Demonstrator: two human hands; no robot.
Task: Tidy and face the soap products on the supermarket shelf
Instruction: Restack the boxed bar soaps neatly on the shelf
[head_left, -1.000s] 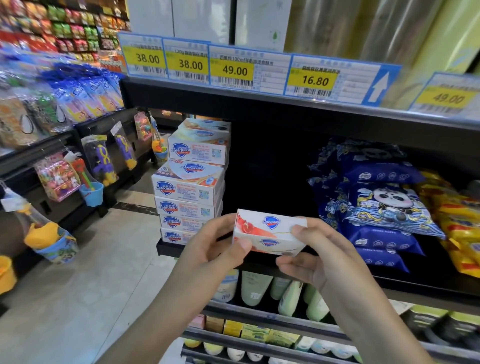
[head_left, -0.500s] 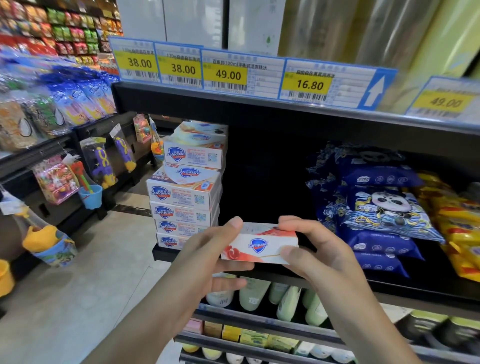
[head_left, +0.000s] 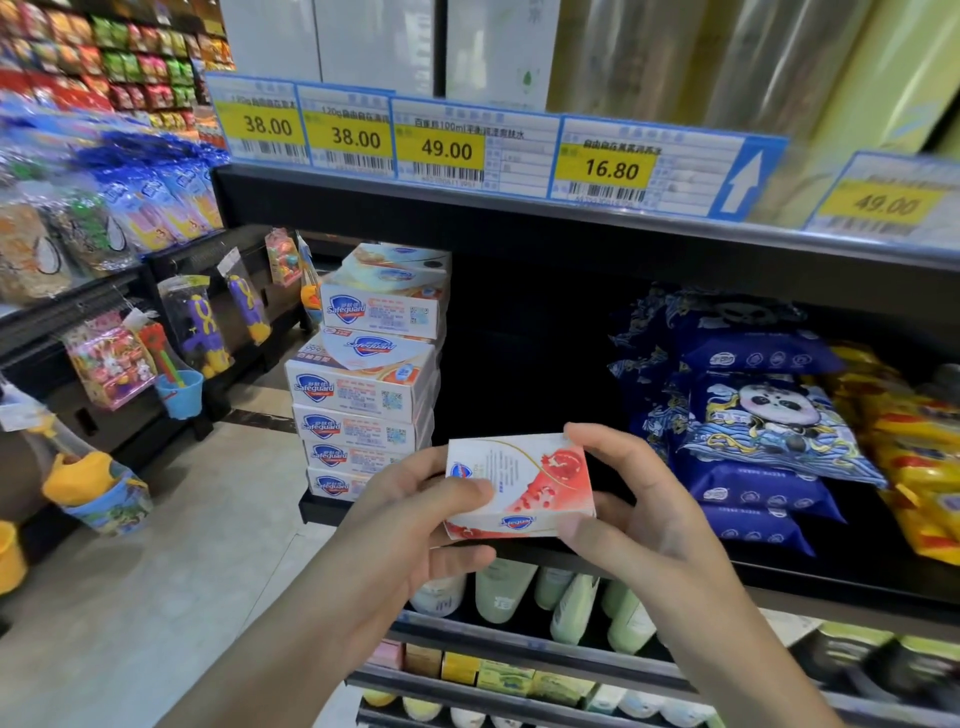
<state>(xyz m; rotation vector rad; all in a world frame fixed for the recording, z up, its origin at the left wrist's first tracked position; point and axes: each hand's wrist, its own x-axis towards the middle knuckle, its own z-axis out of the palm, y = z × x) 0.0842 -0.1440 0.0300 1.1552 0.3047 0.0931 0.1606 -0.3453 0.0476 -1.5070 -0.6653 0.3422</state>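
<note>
Tipped back since a moment ago, the white-and-red Safeguard soap box (head_left: 519, 483) now shows its broad pomegranate face to the camera, the narrow logo edge having dropped to the bottom. It sits between both hands, long axis running left to right and nearly level: left hand (head_left: 415, 525) pinches the left end with thumb on the face and fingers curled beneath, right hand (head_left: 639, 519) clamps the right end with a finger over the top corner. Box hovers just before the black shelf edge (head_left: 322, 512), right of the stacked Safeguard boxes (head_left: 363, 395) and left of the blue panda packs (head_left: 758, 415).
</note>
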